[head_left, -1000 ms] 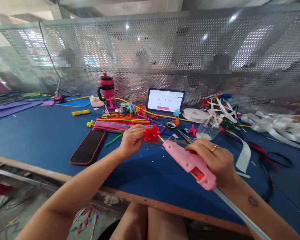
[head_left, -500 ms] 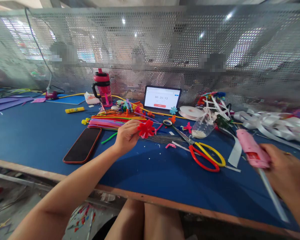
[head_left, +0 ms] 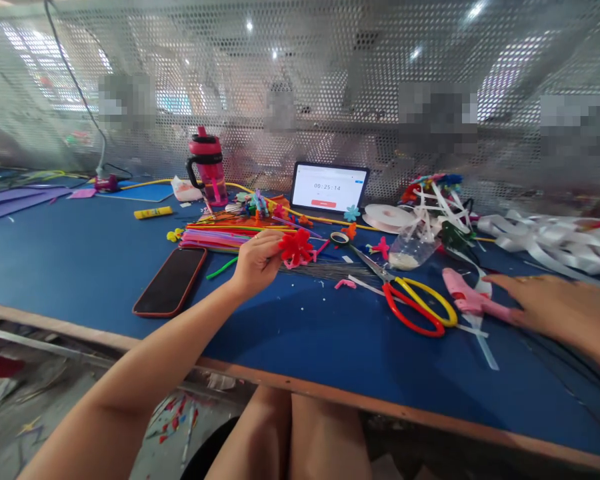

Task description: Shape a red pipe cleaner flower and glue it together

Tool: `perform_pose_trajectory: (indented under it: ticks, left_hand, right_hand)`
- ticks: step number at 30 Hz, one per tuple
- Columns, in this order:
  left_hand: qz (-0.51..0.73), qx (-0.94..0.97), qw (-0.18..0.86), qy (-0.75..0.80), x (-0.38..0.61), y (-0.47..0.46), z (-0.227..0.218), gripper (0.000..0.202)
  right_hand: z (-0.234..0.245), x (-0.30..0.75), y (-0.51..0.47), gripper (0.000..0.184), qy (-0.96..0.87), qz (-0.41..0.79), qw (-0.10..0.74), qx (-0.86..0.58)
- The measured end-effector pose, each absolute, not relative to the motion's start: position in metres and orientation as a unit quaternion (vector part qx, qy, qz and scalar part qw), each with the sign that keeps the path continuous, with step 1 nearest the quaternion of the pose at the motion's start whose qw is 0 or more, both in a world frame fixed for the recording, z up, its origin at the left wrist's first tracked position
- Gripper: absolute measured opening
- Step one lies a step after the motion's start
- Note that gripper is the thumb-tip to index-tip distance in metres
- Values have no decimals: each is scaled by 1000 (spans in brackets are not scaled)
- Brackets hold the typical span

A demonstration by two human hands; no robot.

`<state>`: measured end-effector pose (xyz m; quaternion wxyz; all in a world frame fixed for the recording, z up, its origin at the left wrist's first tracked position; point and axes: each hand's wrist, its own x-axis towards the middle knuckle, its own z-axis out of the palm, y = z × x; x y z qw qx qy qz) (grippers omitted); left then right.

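Observation:
My left hand (head_left: 257, 264) grips a red pipe-cleaner flower (head_left: 296, 247) at the middle of the blue table (head_left: 80, 267). At the right, my right hand (head_left: 555, 307) is open, fingers spread and empty. Its fingertips are just right of a pink hot glue gun (head_left: 473, 300), which lies on its side on a strip of white ribbon. Red-and-yellow-handled scissors (head_left: 415, 307) lie between my two hands. A black phone in a red-edged case (head_left: 173, 281) lies left of my left hand.
Beyond my hands lie a heap of coloured pipe cleaners (head_left: 215, 239), a tablet showing a timer (head_left: 329, 187), a pink bottle (head_left: 207, 170), a ribbon spool (head_left: 386, 218) and loose white ribbon (head_left: 555, 243). A perforated metal screen (head_left: 330, 67) stands behind the table.
My right hand has carried the glue gun rightward, set it down and opened. My left hand still holds the red flower, with little movement. The scissors, earlier partly hidden, now show fully.

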<state>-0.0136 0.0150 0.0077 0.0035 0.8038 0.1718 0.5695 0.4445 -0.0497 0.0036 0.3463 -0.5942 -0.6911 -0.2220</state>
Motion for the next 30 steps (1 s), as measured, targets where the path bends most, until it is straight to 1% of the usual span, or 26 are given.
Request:
perform_pose_trajectory:
  ticks: [1, 2, 3, 5, 9, 13, 22, 24, 26, 30]
  left_hand:
    - [568, 805, 7, 171, -13, 15, 8, 18]
    - [567, 806, 10, 169, -13, 15, 8, 18]
    - [566, 807, 13, 167, -13, 14, 8, 19]
    - [565, 808, 15, 165, -12, 14, 8, 19]
    - [564, 810, 12, 164, -12, 14, 7, 17]
    - [560, 813, 12, 158, -12, 14, 5, 17]
    - [557, 814, 15, 161, -12, 15, 6, 16]
    - [560, 813, 12, 157, -12, 15, 5, 16]
    - [560, 813, 11, 157, -12, 15, 5, 16]
    - [565, 809, 13, 163, -11, 14, 5, 16]
  right_hand:
    - [11, 423, -51, 34, -754, -236, 249, -560]
    - [16, 397, -52, 30, -799, -230, 180, -526]
    - [20, 369, -52, 23, -822, -225, 179, -492]
    - [18, 311, -50, 14, -870, -173, 179, -427]
    - [-4, 233, -40, 14, -895, -115, 179, -391]
    - [-19, 218, -33, 13, -907, -96, 174, -372]
    - [-26, 221, -30, 17, -917, -96, 157, -355]
    - [-27, 222, -29, 17, -914, -101, 169, -354]
    - [-23, 223, -32, 15, -904, -104, 213, -355]
    - [1, 219, -44, 12, -851, -110, 381, -344]
